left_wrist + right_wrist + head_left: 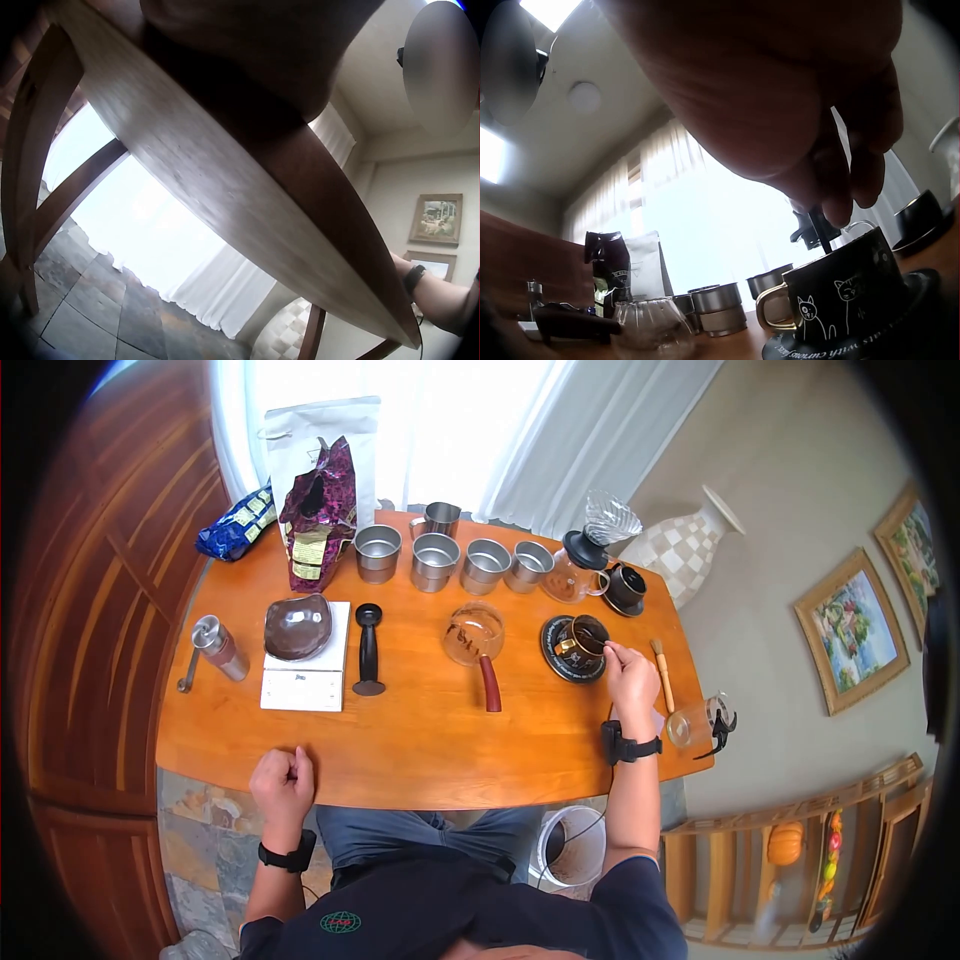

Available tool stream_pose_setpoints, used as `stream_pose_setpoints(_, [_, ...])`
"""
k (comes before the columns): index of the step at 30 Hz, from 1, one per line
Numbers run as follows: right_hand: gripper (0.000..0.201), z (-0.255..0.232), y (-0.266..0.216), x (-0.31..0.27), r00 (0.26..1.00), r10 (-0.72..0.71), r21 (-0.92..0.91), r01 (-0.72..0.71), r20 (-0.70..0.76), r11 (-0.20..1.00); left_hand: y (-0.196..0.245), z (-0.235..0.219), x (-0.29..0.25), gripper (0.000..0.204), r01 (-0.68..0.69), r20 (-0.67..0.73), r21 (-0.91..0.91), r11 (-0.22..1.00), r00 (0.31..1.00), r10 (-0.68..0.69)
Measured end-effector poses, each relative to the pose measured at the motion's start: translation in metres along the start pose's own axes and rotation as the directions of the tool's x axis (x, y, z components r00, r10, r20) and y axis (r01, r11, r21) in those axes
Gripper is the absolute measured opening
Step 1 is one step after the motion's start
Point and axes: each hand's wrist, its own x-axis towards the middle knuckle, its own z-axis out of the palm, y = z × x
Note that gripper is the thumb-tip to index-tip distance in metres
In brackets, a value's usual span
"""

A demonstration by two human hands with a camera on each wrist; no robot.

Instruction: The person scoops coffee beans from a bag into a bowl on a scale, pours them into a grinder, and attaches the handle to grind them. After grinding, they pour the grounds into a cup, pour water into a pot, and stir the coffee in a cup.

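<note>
Over the black cup, my right hand pinches a thin dark handle between thumb and fingers. The handle's lower end goes down inside the cup and is hidden by its wall; I cannot tell what tool it is. White cat drawings and a gold handle mark the cup, which stands on a black saucer with white lettering. My left hand rests at the table's front edge, loosely curled, with nothing in it. In the left wrist view it is a dark shape above the table edge.
A glass pot with a red handle is left of the cup. A brush and a glass press lie right. Several metal cups and a dripper carafe line the back; a scale, tamper-like tool and grinder stand left.
</note>
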Motion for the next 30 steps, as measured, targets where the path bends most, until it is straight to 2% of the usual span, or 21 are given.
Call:
stream_pose_setpoints(3, [0.02, -0.006, -0.002, -0.002, 0.998, 0.067, -0.044, -0.066, 0.005, 0.997, 0.0, 0.0, 0.001, 0.036, -0.004, -0.006, 0.0, 1.0, 1.0, 0.004])
stream_pose_setpoints(14, [0.018, -0.012, -0.01, -0.01, 0.999, 0.041, 0.053, -0.043, 0.034, 0.998, -0.001, 0.002, -0.001, 0.036, -0.001, 0.003, -0.005, 1.0, 1.0, 0.001])
stream_pose_setpoints(17, [0.019, -0.006, -0.008, -0.005, 0.999, 0.017, 0.025, -0.018, 0.03, 1.0, 0.0, 0.0, 0.0, 0.036, -0.003, 0.002, -0.012, 1.0, 1.0, 0.003])
stream_pose_setpoints(23, [0.02, -0.004, 0.0, -0.005, 0.998, 0.055, -0.048, -0.055, 0.003, 0.997, 0.002, -0.002, 0.001, 0.035, 0.001, 0.001, 0.004, 1.0, 1.0, -0.001])
stream_pose_setpoints(28, [0.022, -0.017, -0.014, -0.014, 0.999, 0.034, 0.089, -0.038, 0.04, 0.995, 0.004, -0.003, 0.004, 0.034, 0.013, 0.003, 0.019, 1.0, 1.0, -0.013])
stream_pose_setpoints(30, [0.023, -0.01, -0.005, -0.015, 0.999, -0.032, 0.099, 0.028, 0.043, 0.995, 0.003, -0.004, 0.004, 0.034, 0.055, -0.028, 0.041, 0.998, 0.998, -0.054])
